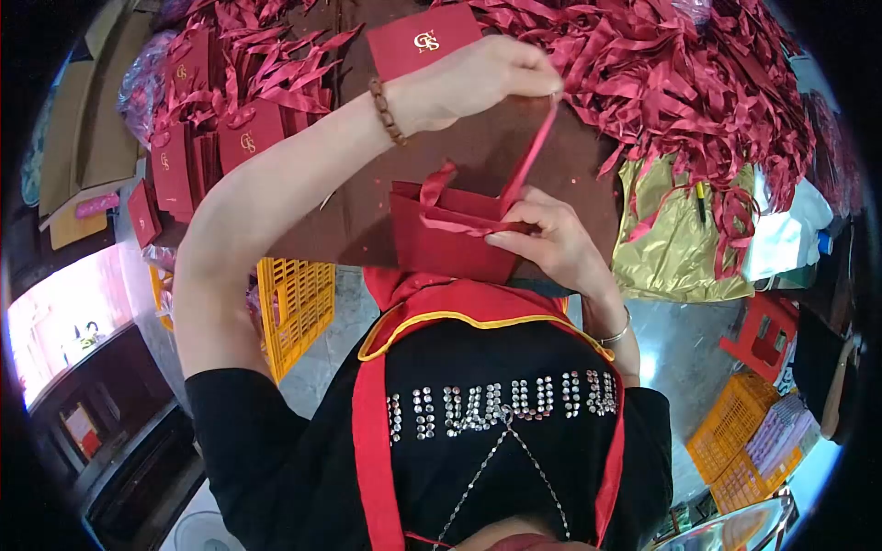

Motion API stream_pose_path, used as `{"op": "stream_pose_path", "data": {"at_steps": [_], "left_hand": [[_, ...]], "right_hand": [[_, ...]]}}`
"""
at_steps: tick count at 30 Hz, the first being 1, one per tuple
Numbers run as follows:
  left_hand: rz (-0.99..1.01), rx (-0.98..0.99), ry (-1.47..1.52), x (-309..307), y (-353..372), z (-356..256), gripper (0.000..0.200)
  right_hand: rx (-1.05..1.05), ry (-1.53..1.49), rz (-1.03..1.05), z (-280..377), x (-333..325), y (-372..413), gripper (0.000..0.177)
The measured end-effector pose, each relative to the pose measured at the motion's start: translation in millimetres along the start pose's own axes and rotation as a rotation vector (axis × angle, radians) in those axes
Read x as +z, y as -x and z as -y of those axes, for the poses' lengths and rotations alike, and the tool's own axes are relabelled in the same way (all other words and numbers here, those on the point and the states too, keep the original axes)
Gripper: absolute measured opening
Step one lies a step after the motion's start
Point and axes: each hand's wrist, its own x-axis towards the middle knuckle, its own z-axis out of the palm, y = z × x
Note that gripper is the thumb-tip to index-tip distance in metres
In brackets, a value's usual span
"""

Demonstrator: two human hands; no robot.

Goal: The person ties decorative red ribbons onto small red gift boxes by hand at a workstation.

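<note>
A small dark red paper gift bag [446, 246] stands at the near edge of the table, close to my apron. My left hand [514, 72], with a beaded bracelet at the wrist, is closed in a pinch on the end of a red ribbon [533, 151]. The ribbon stretches tight from there down to the bag's top. At the bag's right upper edge, my right hand [556, 237] grips the rim and the ribbon there between thumb and fingers. Another ribbon loop rises from the bag's left side. Behind my left forearm lies a flat red bag [418, 41] with a gold logo.
A big heap of red ribbons [680, 87] covers the table's right side, beside gold plastic sheeting [675, 243]. Stacked red bags [188, 165] stand at the left. Yellow crates [299, 308] sit below the table on both sides.
</note>
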Motion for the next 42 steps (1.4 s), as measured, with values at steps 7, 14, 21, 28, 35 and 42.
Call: {"op": "stream_pose_path", "data": {"at_steps": [7, 14, 21, 28, 35, 42], "left_hand": [[0.050, 0.164, -0.014, 42.1, -18.1, -4.5, 0.022], [-0.356, 0.025, 0.043, -9.9, 29.5, 8.6, 0.030], [-0.129, -0.031, 0.300, 46.7, 105.0, 96.8, 0.048], [0.224, 0.145, 1.780, 87.7, 100.0, 119.0, 0.052], [-0.753, -0.133, 0.331, 65.6, 109.6, 100.0, 0.056], [-0.428, -0.334, -0.589, 76.0, 118.4, 87.2, 0.070]], "right_hand": [[0.067, -0.014, -0.034, -6.1, 1.9, -2.0, 0.013], [0.044, -0.227, -0.257, -22.0, -25.7, 7.6, 0.012], [0.003, -1.126, -0.367, -50.8, -20.4, -12.8, 0.023], [0.029, -0.998, -0.368, -52.7, 11.8, -24.4, 0.036], [0.142, -1.131, -0.674, -59.6, -12.3, 7.1, 0.040], [0.027, 0.377, -1.002, -61.4, -83.1, 15.1, 0.020]]}}
